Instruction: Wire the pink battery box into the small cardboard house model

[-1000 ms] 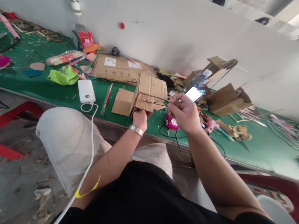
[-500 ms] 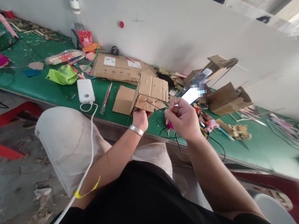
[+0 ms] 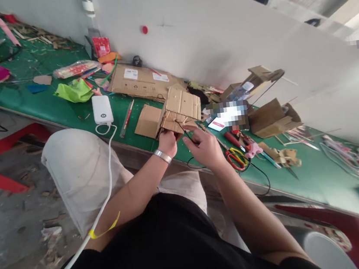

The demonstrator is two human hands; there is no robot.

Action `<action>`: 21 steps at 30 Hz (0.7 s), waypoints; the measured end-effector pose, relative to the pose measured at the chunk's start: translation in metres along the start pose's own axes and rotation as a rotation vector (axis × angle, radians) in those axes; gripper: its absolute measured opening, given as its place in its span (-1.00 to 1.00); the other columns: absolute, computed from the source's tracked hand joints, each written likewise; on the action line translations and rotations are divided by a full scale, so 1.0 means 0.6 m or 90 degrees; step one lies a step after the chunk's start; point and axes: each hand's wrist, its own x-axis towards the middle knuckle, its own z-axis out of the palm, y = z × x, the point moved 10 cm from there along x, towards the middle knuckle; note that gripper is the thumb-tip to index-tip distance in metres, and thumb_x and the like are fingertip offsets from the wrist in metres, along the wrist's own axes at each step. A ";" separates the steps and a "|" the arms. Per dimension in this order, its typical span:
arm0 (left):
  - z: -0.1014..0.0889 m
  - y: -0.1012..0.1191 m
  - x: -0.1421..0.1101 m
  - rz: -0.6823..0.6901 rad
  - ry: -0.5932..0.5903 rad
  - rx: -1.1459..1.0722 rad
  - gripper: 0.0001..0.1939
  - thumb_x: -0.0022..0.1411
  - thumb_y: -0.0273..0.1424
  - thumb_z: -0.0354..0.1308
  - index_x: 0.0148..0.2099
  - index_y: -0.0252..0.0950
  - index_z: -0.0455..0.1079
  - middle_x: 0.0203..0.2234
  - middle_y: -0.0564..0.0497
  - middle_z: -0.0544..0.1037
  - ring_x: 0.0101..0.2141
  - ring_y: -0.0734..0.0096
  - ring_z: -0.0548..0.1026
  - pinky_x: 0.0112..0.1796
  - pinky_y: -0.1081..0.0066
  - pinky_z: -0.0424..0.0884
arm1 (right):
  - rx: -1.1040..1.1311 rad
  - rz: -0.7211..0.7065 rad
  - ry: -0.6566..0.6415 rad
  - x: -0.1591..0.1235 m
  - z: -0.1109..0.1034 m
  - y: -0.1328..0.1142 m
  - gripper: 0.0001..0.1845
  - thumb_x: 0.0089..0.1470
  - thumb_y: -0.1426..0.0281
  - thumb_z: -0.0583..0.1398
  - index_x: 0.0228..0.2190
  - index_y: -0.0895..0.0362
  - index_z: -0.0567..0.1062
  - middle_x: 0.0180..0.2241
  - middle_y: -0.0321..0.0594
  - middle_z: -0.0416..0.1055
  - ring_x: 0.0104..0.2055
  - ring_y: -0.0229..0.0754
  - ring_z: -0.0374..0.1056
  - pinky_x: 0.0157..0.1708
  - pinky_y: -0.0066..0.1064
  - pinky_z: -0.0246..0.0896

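Note:
My left hand [image 3: 167, 142], with a metal band at the wrist, grips the lower edge of a small cardboard model [image 3: 181, 110] and holds it just above the green table [image 3: 48, 108]. My right hand [image 3: 202, 145] is right beside it, fingers pinched on a thin black wire [image 3: 184, 130] that runs up into the model. A loop of the same wire lies on the table under that hand. What the wire joins inside the model is hidden.
A white power bank [image 3: 102, 109] with a white cable lies to the left. Flat cardboard pieces [image 3: 140, 82], green cloth [image 3: 74, 91], red-handled scissors [image 3: 236, 156], a blurred phone [image 3: 229, 114] and a cardboard box [image 3: 272, 118] crowd the table. A white wall runs behind; red stools stand on the floor.
My right hand has come down and to the left, from raised above the table to right beside the cardboard model. The scissors it hid now show.

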 end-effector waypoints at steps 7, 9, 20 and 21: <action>0.002 -0.001 -0.002 -0.012 -0.006 -0.042 -0.70 0.26 -0.66 0.07 -0.28 -0.41 0.65 -0.22 -0.35 0.70 -0.01 -0.11 0.60 0.08 0.08 0.37 | -0.038 0.043 -0.014 0.014 0.007 0.017 -0.45 0.24 0.26 0.20 0.21 0.16 0.54 -0.58 -0.39 0.30 -0.52 -0.24 0.19 -0.44 -0.42 0.01; -0.002 -0.001 -0.005 -0.016 0.008 -0.072 -0.72 0.25 -0.64 0.09 -0.32 -0.38 0.64 -0.22 -0.34 0.69 0.00 -0.12 0.59 0.10 0.06 0.36 | -0.036 0.044 -0.016 0.016 0.009 0.020 -0.44 0.23 0.28 0.20 0.22 0.14 0.53 -0.57 -0.38 0.34 -0.51 -0.24 0.22 -0.42 -0.43 0.04; -0.019 -0.019 -0.062 -0.113 0.171 -0.590 -0.75 0.19 -0.59 0.23 -0.50 -0.24 0.42 -0.45 -0.19 0.61 -0.11 0.04 0.57 0.11 0.15 0.37 | -0.060 0.038 -0.024 0.018 0.030 0.036 -0.48 0.31 0.26 0.14 0.23 0.08 0.55 -0.50 -0.23 0.52 -0.52 -0.16 0.33 -0.44 -0.37 0.14; -0.018 -0.020 -0.067 -0.126 0.184 -0.638 -0.77 0.22 -0.58 0.22 -0.47 -0.25 0.43 -0.43 -0.18 0.62 -0.11 0.06 0.57 0.10 0.16 0.39 | -0.057 0.036 -0.024 0.019 0.031 0.037 -0.47 0.32 0.26 0.14 0.24 0.08 0.54 -0.49 -0.22 0.54 -0.52 -0.15 0.34 -0.43 -0.36 0.16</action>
